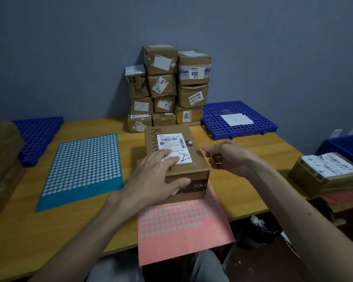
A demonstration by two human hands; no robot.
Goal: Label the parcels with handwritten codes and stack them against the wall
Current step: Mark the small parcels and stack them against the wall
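On parcel top: L hand flat, fingers spread over label; R hand beside, grip loose, empty

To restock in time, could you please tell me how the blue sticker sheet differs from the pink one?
The blue sticker sheet lies wholly on the table, uncovered; the pink sticker sheet overhangs the near edge, with the parcel on its far part. The blue shows far more dot rows than the pink. Both lie flat and carry pale round dots.
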